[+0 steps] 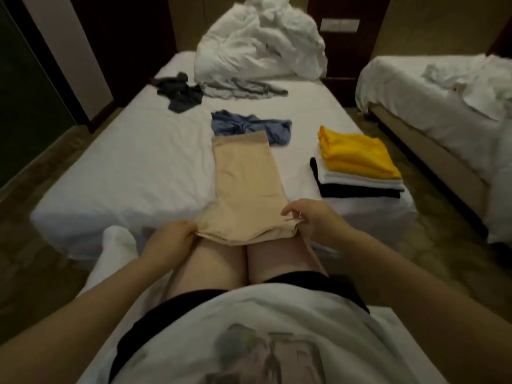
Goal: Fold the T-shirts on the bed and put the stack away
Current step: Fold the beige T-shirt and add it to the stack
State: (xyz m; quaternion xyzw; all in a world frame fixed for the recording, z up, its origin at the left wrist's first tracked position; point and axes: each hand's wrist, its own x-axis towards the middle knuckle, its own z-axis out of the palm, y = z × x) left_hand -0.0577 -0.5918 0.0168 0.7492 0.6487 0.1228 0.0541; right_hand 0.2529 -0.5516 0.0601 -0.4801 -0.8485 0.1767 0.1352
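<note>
Head view: the beige T-shirt [243, 176] lies as a long strip on the bed [133, 162], its near hem at 6 o'clock pinched by the left hand [173, 236] and right hand [311, 220], fingers clamped on its corners; best lifted level and carried toward 12 o'clock.

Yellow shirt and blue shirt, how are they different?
The yellow shirt is folded flat; the blue shirt is crumpled. The yellow shirt sits on top of the stack, over white and black layers; the blue shirt lies by itself on the bed, right behind the beige shirt. Both are on the same bed, and neither is touched: the left hand and right hand hold the beige shirt.
</note>
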